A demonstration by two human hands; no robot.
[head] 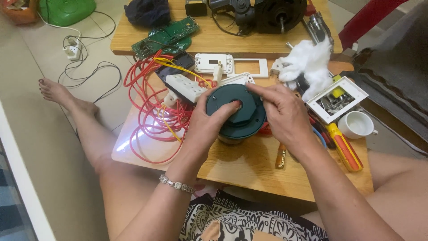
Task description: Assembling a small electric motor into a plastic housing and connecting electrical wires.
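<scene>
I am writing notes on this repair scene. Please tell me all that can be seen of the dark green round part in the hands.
The dark green round part looks like moulded plastic: a raised many-sided disc on a wider round base, with small screw holes on top. It is held above the wooden table, slightly tilted. The left hand grips its left side, thumb on top; the right hand touches its right edge.

Bare arms, a bracelet and a patterned garment

The left hand (209,125) has a silver link bracelet (177,183) at its wrist, lower centre of the frame; the right hand (285,116) wears nothing. Both forearms are sleeveless. A black-and-white swirl-patterned garment (249,223) covers the lap at bottom centre; legs and the foot (55,91) at left are bare.
</scene>
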